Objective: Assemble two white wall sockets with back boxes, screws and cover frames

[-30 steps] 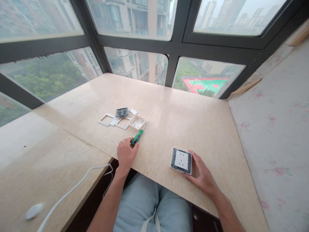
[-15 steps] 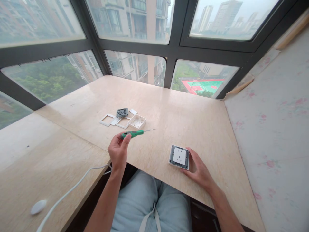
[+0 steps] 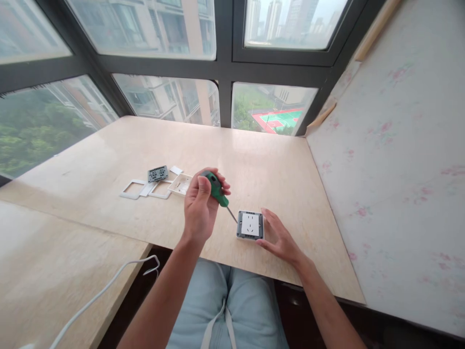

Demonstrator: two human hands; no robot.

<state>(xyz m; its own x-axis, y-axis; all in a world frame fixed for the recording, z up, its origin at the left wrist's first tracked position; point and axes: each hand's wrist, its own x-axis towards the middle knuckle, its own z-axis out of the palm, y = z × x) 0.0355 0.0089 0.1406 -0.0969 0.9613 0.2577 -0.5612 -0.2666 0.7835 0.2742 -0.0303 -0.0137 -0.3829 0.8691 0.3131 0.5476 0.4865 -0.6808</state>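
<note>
My left hand (image 3: 200, 206) is closed round a green-handled screwdriver (image 3: 218, 191), held above the wooden table (image 3: 254, 165) with its thin shaft slanting down to the left edge of a wall socket (image 3: 250, 224). The socket is a grey square with a white face, lying flat near the table's front edge. My right hand (image 3: 278, 237) rests on the table with fingers spread, touching the socket's right side and front corner.
Behind my left hand lie loose socket parts: two white frames (image 3: 133, 189), a grey insert (image 3: 158, 173), a white back box (image 3: 180, 183). A white cable (image 3: 109, 286) crosses the lower table on the left. Windows stand behind, a floral-covered surface (image 3: 392, 169) on the right.
My left hand picked the screwdriver off the table, turned it and brought its tip down to the socket. The view has shifted right. My right hand stays at the socket.
</note>
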